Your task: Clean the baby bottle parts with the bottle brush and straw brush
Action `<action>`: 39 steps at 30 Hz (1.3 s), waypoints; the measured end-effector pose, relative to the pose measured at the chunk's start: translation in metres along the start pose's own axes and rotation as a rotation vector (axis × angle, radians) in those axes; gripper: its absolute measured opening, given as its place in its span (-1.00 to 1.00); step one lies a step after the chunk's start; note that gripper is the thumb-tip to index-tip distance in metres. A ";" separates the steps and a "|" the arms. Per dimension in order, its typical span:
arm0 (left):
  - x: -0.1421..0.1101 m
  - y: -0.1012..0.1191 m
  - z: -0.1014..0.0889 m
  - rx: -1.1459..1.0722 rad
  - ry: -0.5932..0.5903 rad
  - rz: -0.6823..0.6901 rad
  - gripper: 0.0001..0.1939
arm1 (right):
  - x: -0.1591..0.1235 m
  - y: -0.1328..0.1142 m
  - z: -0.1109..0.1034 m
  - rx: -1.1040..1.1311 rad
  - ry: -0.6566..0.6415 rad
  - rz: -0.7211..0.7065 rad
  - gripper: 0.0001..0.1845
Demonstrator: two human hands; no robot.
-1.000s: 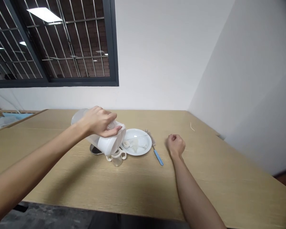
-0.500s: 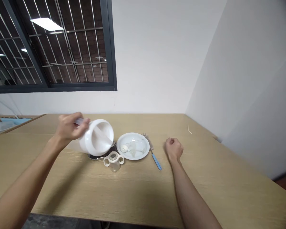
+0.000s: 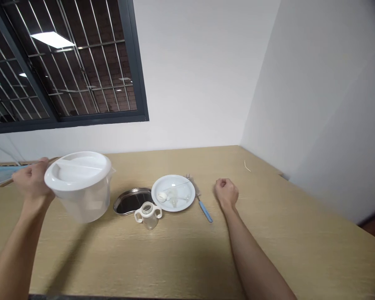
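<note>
My left hand [image 3: 34,177] grips the handle side of a translucent plastic pitcher [image 3: 87,202] with a white lid. The pitcher is almost upright at the left, and I cannot tell whether its base touches the table. My right hand [image 3: 227,192] rests on the table in a loose fist with nothing visible in it. Between the hands stands an open baby bottle [image 3: 149,216] with two white handles. Behind it, a white plate [image 3: 165,180] holds a white cap-like piece and clear parts. A brush with a blue handle [image 3: 205,211] lies just right of the plate.
A shiny metal kidney-shaped tray [image 3: 129,202] lies between the pitcher and the plate. A thin pale strip [image 3: 247,166] lies at the far right of the wooden table [image 3: 181,258]. A wall and a barred window [image 3: 81,62] stand behind.
My left hand has moved the pitcher to the left and turned it from tipped to nearly upright, uncovering the metal tray. My right hand stays in place.
</note>
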State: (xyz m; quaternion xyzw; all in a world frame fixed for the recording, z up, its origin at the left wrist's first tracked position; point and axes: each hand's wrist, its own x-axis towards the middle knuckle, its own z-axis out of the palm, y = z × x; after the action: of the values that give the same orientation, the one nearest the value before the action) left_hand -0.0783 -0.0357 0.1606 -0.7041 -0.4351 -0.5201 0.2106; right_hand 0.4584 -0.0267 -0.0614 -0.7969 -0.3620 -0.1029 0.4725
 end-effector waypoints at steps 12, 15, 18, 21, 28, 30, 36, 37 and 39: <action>0.054 0.135 0.095 0.068 -0.324 0.555 -0.59 | 0.001 0.003 0.002 -0.018 -0.019 -0.025 -0.71; 0.045 0.164 0.125 0.081 -0.463 0.702 -0.53 | 0.002 0.003 0.003 -0.026 -0.016 -0.023 -0.71; 0.039 0.190 0.146 0.103 -0.560 0.717 -0.45 | 0.002 0.004 0.004 -0.032 -0.017 -0.025 -0.70; 0.041 0.210 0.162 0.135 -0.642 0.707 -0.40 | 0.002 0.004 0.004 -0.038 -0.021 -0.033 -0.69; 0.059 0.202 0.185 0.232 -0.713 0.608 -0.38 | 0.003 0.004 0.004 -0.057 -0.019 -0.061 -0.68; 0.060 0.188 0.182 0.271 -0.729 0.590 -0.38 | 0.003 0.004 0.004 -0.059 -0.017 -0.067 -0.69; 0.056 0.155 0.158 0.332 -0.755 0.553 -0.41 | 0.004 0.003 0.004 -0.049 -0.012 -0.078 -0.71; 0.054 0.154 0.155 0.324 -0.744 0.550 -0.42 | 0.004 0.003 0.004 -0.047 -0.013 -0.082 -0.71; 0.052 0.156 0.153 0.287 -0.724 0.544 -0.43 | 0.004 0.002 0.003 -0.047 -0.010 -0.092 -0.72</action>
State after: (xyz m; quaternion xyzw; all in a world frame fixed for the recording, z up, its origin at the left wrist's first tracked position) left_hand 0.1393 0.0159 0.1756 -0.8923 -0.3480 -0.1019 0.2690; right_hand 0.4621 -0.0231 -0.0627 -0.7908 -0.3983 -0.1292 0.4465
